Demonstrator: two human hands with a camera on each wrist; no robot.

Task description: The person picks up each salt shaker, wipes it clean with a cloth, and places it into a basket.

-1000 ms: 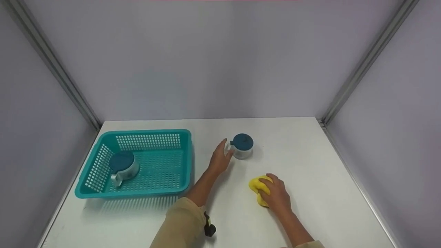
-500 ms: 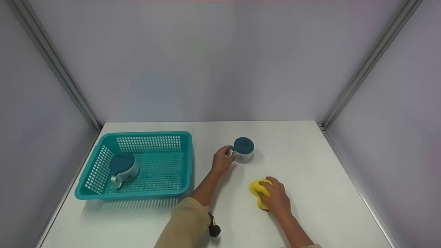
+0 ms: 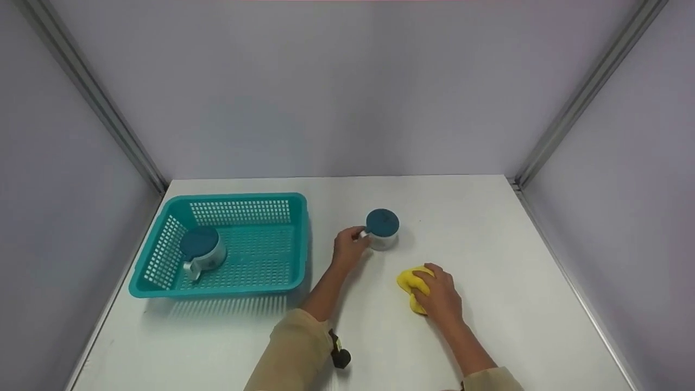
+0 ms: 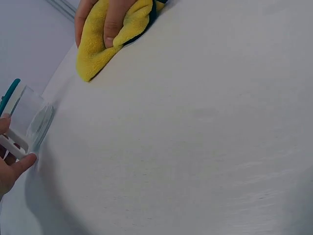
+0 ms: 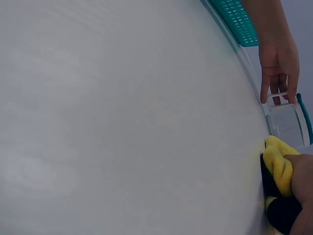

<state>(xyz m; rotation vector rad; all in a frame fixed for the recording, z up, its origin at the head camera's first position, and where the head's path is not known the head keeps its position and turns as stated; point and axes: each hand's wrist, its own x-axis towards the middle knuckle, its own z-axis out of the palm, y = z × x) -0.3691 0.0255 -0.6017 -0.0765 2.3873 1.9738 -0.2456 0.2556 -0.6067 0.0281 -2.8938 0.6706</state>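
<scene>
A clear glass jar (image 3: 383,240) with a dark blue lid and a white side handle stands upright on the white table. My left hand (image 3: 349,248) holds the handle from the left, fingers and thumb curled about it. In the left wrist view the jar (image 4: 34,117) appears at the left edge, its base by the tabletop. My right hand (image 3: 442,297) grips a bunched yellow cloth (image 3: 410,279) on the table, nearer to me than the jar. Dark patches on the cloth (image 5: 279,169) show in the right wrist view.
A teal plastic basket (image 3: 300,244) sits on the left of the table (image 3: 516,326). Inside it, toward its left end, lies a second blue-lidded jar (image 3: 209,258) with a handle. Grey walls (image 3: 347,98) enclose the back and both sides.
My left hand, its fingers spread by the handle a second ago, has curled round it. The right hand stays on the cloth. The head view has shifted slightly.
</scene>
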